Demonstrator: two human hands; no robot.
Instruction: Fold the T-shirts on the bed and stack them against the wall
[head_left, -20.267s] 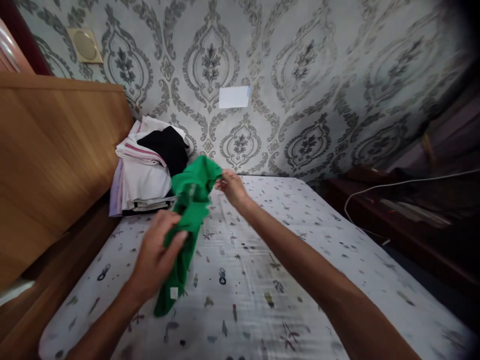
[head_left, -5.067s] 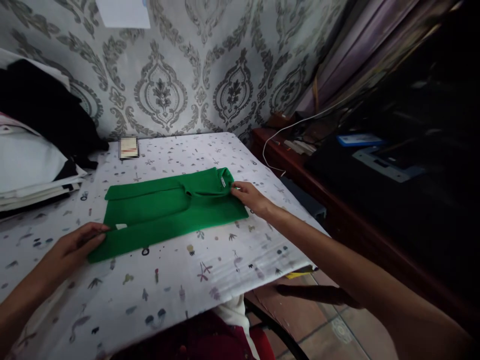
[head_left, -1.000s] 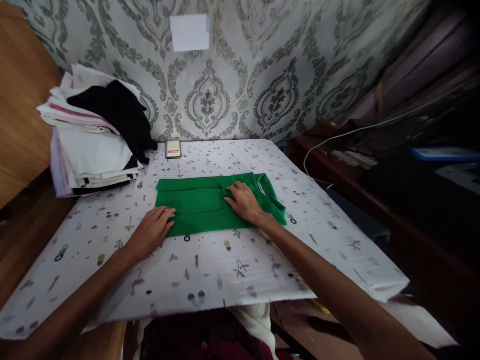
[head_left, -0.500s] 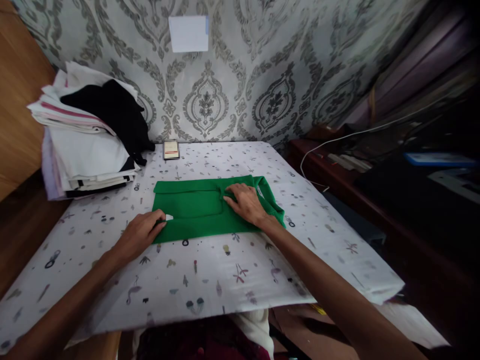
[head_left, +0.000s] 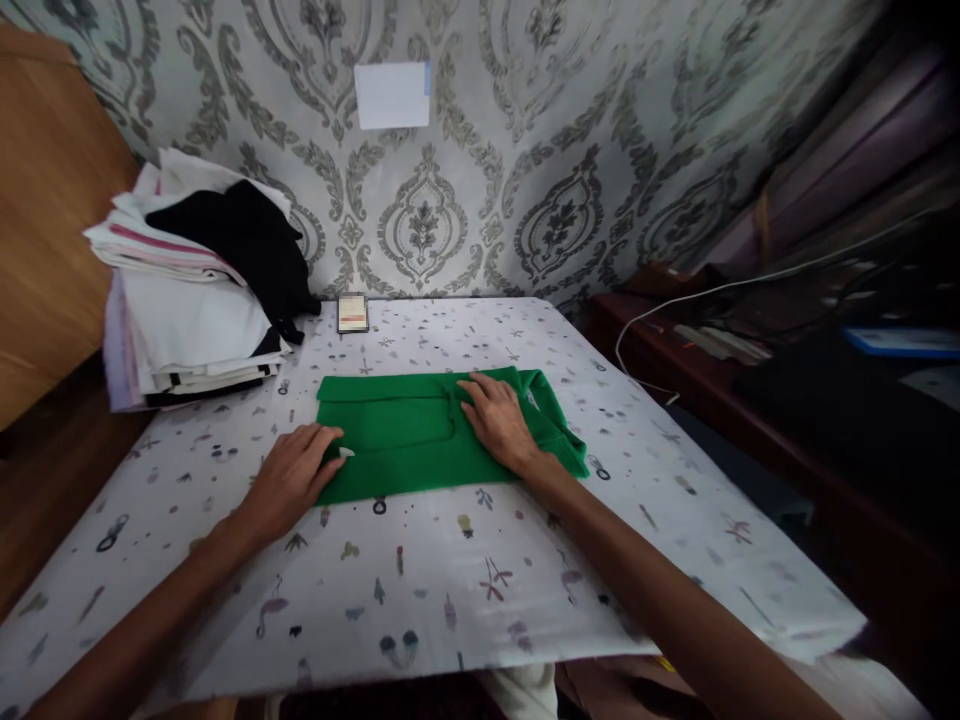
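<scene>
A green garment, seemingly a shirt [head_left: 397, 465], lies folded into a long rectangle on the patterned white sheet. Its collar end is at the right, where a small label shows inside the neck. At the left end, my left hand [head_left: 295, 475] rests on the edge, thumb and fingers slightly apart beside a small white tag [head_left: 346, 452]. My right hand [head_left: 499, 420] lies on the upper part near the collar, palm down with fingers stretched over the cloth.
A tall stack of folded clothes [head_left: 195, 320], with a black garment [head_left: 240, 240] draped on top, stands at the back left. A small framed card [head_left: 352, 313] sits near the wall. A white cable [head_left: 705, 290] runs over the dark furniture at right.
The view has tilted up a little, so everything appears lower and further right. The fingers of my left hand look more spread at the garment's edge; my right hand stays on the cloth.
</scene>
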